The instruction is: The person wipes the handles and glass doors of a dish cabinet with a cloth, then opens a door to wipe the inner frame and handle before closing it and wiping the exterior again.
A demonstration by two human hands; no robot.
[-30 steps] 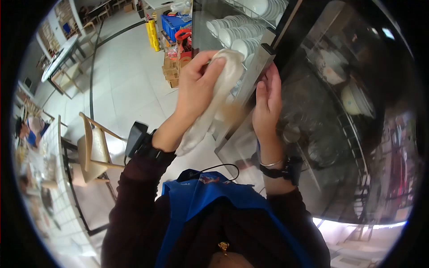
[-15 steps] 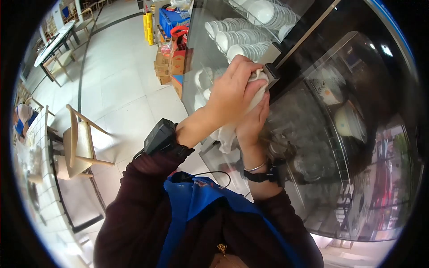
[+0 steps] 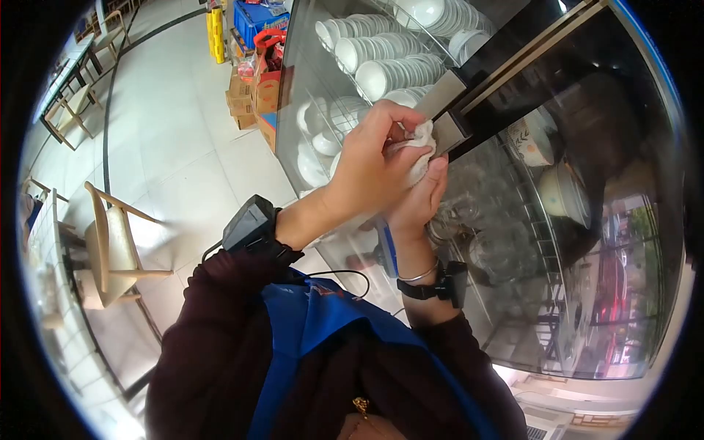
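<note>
A white cloth (image 3: 423,150) is bunched between both hands at the metal door handles (image 3: 451,132) of a glass-fronted cabinet. My left hand (image 3: 372,158), coming from the left, has its fingers curled round the cloth. Just below and to the right, my right hand (image 3: 419,198) presses the cloth from underneath, its fingers close together near the lower handle. Behind the left glass door stand rows of stacked white bowls (image 3: 374,55) on wire racks. Patterned bowls (image 3: 565,194) and clear glassware (image 3: 491,253) show behind the right door.
Cardboard boxes (image 3: 240,99), a blue crate (image 3: 257,18) and a yellow object (image 3: 215,35) stand on the floor beyond the cabinet's left side. A wooden chair (image 3: 117,246) and a tiled table (image 3: 62,293) are at the left.
Both hands remain on the cloth near the handles, and its hanging end no longer shows below them. The view has shifted, so the cabinet and boxes appear further left.
</note>
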